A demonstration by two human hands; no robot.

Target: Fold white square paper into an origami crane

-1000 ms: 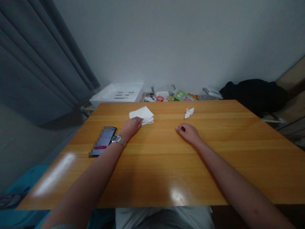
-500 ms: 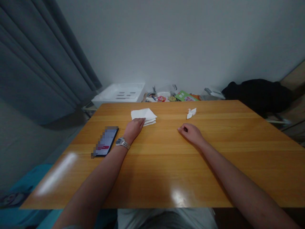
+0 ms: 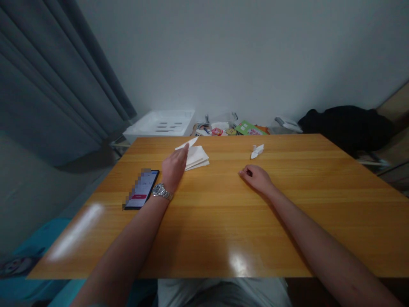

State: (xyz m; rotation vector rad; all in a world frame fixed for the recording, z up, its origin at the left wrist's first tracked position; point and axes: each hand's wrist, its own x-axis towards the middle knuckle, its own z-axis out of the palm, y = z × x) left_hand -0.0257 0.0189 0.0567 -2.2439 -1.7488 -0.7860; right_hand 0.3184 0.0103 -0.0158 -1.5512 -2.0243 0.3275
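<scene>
My left hand (image 3: 175,167), with a metal watch (image 3: 162,191) on its wrist, is closed on a sheet of white paper (image 3: 188,144). The sheet is tilted up, and the hand covers part of it. Just right of that hand lies a small stack of white paper (image 3: 197,157) on the wooden table (image 3: 204,221). My right hand (image 3: 255,177) rests on the table with its fingers curled in; whether anything is inside them cannot be seen. Beyond it stands a small folded white paper crane (image 3: 257,151).
A phone (image 3: 141,189) with a lit screen lies left of my left forearm. Behind the table's far edge are a white tray (image 3: 162,121), a green booklet (image 3: 249,128) and mixed small items. Black cloth (image 3: 347,125) is heaped at the right, and a grey curtain (image 3: 54,72) hangs at the left.
My left hand has lifted the top sheet off the paper stack and turned slightly to the left with it. My right hand and the paper crane have stayed in place.
</scene>
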